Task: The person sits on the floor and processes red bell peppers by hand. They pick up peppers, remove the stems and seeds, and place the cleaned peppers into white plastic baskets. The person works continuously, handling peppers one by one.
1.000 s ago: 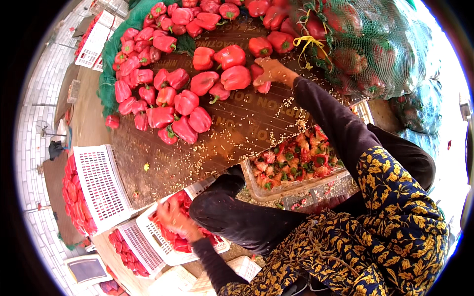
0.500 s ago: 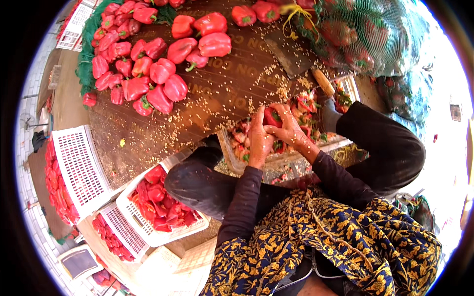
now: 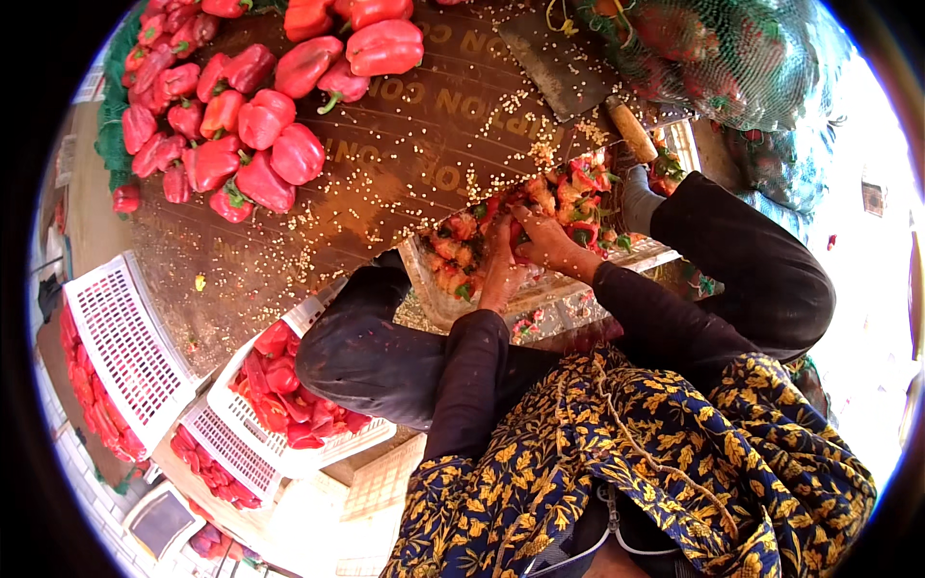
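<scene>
My left hand (image 3: pixel 499 260) and my right hand (image 3: pixel 551 241) are together over a long tray (image 3: pixel 420 279) of pepper cores and scraps, closed around a red pepper (image 3: pixel 520 249) that my fingers mostly hide. Behind them lies the seed-strewn brown board (image 3: pixel 376 169), with whole red peppers (image 3: pixel 266 120) heaped at its left and back. A cleaver blade (image 3: pixel 540 72) lies on the board to the right, its wooden handle (image 3: pixel 631 128) pointing toward me, above the tray's right part.
Green mesh sacks of peppers (image 3: pixel 713 58) are piled at the back right. White crates (image 3: pixel 130 352) of red pepper pieces stand at the left and lower left. My bent legs (image 3: pixel 366 356) flank the tray. Green netting (image 3: pixel 116 116) edges the board's left.
My right hand has come down from the pepper heap with a pepper, uncovering the cleaver; my left hand moved right from the crate to join it. Both then sank lower into the tray.
</scene>
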A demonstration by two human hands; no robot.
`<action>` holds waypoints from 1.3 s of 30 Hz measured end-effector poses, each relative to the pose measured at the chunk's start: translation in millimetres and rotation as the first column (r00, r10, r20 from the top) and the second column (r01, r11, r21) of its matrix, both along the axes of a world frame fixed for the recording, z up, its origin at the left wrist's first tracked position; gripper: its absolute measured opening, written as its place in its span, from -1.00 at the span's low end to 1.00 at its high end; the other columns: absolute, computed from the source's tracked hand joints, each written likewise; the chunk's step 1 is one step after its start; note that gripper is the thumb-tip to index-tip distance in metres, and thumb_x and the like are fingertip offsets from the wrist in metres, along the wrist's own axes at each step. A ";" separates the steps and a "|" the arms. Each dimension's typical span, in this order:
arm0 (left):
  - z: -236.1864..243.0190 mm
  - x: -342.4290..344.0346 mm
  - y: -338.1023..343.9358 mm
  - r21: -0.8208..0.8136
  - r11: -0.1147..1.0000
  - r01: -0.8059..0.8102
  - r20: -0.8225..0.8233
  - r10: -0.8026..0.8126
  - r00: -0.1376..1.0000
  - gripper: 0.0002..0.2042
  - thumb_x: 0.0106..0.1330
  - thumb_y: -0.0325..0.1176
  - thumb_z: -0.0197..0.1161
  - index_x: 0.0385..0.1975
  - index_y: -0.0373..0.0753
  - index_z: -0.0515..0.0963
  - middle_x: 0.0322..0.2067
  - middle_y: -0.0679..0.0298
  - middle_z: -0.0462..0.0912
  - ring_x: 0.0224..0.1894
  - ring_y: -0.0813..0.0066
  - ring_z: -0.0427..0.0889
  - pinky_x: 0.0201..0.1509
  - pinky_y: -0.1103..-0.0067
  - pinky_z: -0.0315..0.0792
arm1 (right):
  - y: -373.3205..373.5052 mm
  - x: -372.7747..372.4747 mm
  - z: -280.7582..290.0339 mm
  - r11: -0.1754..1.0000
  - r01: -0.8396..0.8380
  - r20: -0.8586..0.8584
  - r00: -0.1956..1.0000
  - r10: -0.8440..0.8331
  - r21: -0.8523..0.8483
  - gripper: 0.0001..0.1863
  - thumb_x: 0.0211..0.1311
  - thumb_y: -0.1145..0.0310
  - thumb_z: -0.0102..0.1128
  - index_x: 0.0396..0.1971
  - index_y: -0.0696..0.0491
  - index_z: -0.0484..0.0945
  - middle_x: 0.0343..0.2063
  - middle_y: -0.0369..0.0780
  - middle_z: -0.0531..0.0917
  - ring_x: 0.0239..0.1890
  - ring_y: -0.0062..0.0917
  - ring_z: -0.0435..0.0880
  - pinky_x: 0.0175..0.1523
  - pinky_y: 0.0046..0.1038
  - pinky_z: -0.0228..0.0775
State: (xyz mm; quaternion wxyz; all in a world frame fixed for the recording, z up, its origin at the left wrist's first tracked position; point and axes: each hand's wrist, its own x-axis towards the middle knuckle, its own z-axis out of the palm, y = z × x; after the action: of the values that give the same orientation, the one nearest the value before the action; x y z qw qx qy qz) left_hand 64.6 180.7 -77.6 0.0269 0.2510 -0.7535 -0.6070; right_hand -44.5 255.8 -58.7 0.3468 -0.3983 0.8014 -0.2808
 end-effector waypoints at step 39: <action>139.7 23.9 28.3 -0.408 0.819 -0.403 -0.423 0.221 0.879 -0.82 -0.23 -0.47 0.22 -0.68 -0.21 0.31 -0.67 0.19 0.33 -0.61 0.21 0.40 -0.54 0.40 0.28 | 1.6 33.5 80.9 0.642 0.766 0.916 0.230 -0.330 0.039 -0.69 -0.31 0.68 -0.04 -0.43 0.13 0.50 -0.56 -0.23 0.52 -0.42 -0.44 0.51 -0.31 -0.46 0.39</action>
State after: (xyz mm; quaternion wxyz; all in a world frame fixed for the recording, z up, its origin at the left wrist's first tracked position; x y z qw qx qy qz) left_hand 88.5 209.0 62.1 0.3259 0.2437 -0.8106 -0.4210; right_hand -11.0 257.4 22.2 0.4762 0.0570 0.5134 -0.7116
